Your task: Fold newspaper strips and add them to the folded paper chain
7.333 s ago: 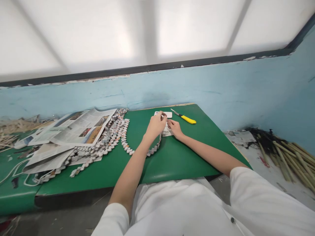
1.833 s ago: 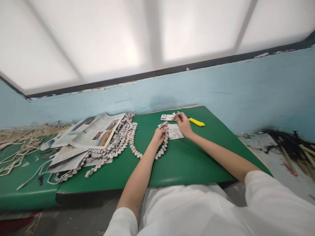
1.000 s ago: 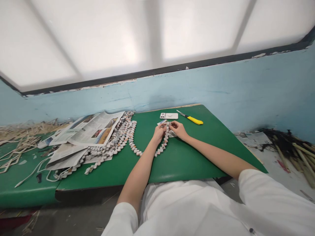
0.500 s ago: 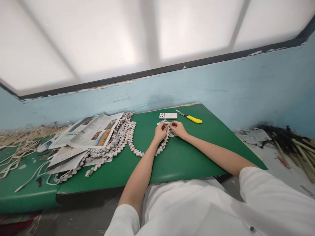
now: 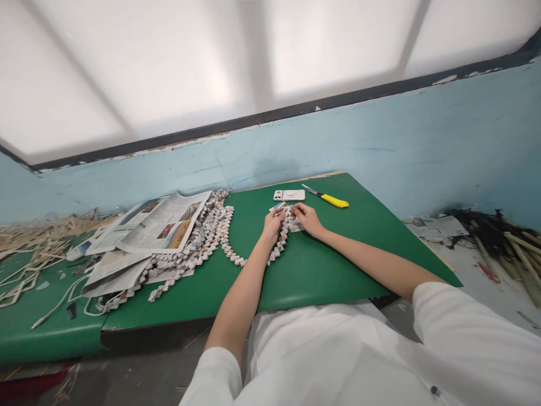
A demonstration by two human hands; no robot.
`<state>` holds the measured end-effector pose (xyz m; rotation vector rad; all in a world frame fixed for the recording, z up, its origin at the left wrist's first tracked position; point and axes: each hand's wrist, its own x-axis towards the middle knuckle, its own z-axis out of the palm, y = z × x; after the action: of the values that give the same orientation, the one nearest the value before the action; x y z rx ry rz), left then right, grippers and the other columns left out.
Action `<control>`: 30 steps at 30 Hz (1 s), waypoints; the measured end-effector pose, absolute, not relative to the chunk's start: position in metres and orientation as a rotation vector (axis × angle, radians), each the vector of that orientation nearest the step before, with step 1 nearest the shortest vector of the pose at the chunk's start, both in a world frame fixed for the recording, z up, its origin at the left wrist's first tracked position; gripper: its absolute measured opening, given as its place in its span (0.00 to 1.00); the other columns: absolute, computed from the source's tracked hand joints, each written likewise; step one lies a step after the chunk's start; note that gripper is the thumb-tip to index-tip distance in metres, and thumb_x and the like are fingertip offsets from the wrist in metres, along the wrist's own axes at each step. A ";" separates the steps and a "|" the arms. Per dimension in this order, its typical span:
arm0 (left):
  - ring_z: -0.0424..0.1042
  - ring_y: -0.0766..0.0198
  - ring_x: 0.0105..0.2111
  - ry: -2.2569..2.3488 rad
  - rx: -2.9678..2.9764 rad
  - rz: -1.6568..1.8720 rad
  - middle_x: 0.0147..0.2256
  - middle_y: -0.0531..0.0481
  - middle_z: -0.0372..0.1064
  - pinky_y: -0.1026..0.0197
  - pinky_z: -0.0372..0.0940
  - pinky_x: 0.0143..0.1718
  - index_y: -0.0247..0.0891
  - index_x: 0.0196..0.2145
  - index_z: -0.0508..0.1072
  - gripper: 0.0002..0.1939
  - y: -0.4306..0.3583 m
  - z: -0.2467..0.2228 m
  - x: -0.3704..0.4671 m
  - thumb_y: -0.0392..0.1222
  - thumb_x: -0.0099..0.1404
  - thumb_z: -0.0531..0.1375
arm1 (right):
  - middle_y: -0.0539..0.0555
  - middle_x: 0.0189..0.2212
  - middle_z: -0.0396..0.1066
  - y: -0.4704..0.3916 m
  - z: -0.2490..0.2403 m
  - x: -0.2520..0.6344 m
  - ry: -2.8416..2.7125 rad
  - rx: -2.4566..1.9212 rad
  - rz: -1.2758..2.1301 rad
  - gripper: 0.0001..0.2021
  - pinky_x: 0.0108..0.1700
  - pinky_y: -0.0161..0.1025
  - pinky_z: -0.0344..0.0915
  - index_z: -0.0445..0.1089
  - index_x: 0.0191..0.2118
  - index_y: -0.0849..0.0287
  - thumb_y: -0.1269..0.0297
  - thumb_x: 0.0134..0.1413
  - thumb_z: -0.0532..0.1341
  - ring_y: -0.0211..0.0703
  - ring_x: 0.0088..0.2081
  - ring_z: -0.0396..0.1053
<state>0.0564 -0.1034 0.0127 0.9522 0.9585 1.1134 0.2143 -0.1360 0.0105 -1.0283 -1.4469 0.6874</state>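
Note:
A zigzag chain of folded newspaper (image 5: 228,248) curves over the green table (image 5: 321,276) and rises to my hands. My left hand (image 5: 274,224) is closed on the chain near its upper right end. Close on its right, my right hand (image 5: 307,220) has its fingers pinched at the same end; what exactly lies between those fingertips is too small to make out. Small paper pieces (image 5: 297,225) lie beneath the hands. Just beyond them rests a white phone (image 5: 289,195), with a yellow-handled cutter (image 5: 333,200) to its right.
Newspaper sheets (image 5: 169,223) lie over a heap of folded paper chain (image 5: 198,245) at the left. Further left are pale strips (image 5: 31,259) and a white cable (image 5: 57,307). Dark and pale sticks (image 5: 507,248) lie beyond the table's right edge.
My two hands have parted slightly, showing more of the chain's end between them. The view has shifted a little.

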 end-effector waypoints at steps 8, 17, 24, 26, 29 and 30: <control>0.67 0.71 0.23 0.935 0.920 1.111 0.27 0.53 0.72 0.67 0.63 0.27 0.33 0.47 0.76 0.22 -0.110 0.026 0.058 0.40 0.55 0.74 | 0.51 0.26 0.70 -0.140 0.012 0.215 -1.512 -0.983 0.596 0.18 0.36 0.41 0.63 0.70 0.33 0.56 0.47 0.66 0.58 0.44 0.30 0.66; 0.67 0.72 0.22 0.921 0.950 1.127 0.25 0.53 0.72 0.67 0.62 0.27 0.33 0.47 0.76 0.24 -0.111 0.025 0.060 0.42 0.55 0.75 | 0.51 0.26 0.70 -0.143 0.013 0.215 -1.523 -0.964 0.570 0.19 0.36 0.40 0.63 0.69 0.32 0.56 0.46 0.66 0.57 0.44 0.29 0.65; 0.65 0.73 0.20 0.930 0.961 1.130 0.25 0.53 0.71 0.68 0.60 0.25 0.32 0.45 0.76 0.21 -0.111 0.025 0.061 0.41 0.56 0.74 | 0.52 0.27 0.71 -0.144 0.012 0.216 -1.542 -0.950 0.525 0.17 0.37 0.41 0.64 0.70 0.33 0.56 0.49 0.67 0.57 0.45 0.30 0.67; 0.64 0.74 0.20 0.939 0.979 1.129 0.24 0.54 0.70 0.69 0.59 0.24 0.32 0.45 0.77 0.20 -0.110 0.023 0.061 0.41 0.56 0.74 | 0.52 0.27 0.71 -0.144 0.012 0.216 -1.549 -0.965 0.511 0.17 0.37 0.41 0.64 0.70 0.33 0.56 0.49 0.67 0.58 0.45 0.31 0.68; 0.64 0.74 0.20 0.941 0.994 1.130 0.24 0.54 0.69 0.69 0.59 0.25 0.33 0.44 0.77 0.20 -0.111 0.023 0.060 0.42 0.57 0.74 | 0.53 0.27 0.72 -0.144 0.012 0.215 -1.548 -0.978 0.483 0.17 0.37 0.41 0.65 0.70 0.33 0.56 0.49 0.67 0.57 0.46 0.31 0.68; 0.64 0.74 0.20 0.943 0.996 1.127 0.24 0.54 0.69 0.69 0.60 0.25 0.33 0.44 0.77 0.20 -0.111 0.024 0.060 0.42 0.57 0.74 | 0.53 0.27 0.72 -0.144 0.012 0.215 -1.550 -0.979 0.472 0.17 0.37 0.41 0.64 0.70 0.33 0.56 0.49 0.67 0.57 0.46 0.31 0.68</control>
<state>0.0599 -0.1109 0.0235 0.9959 0.9427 1.1267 0.2152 -0.1445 0.0117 -0.9786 -1.5501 0.4719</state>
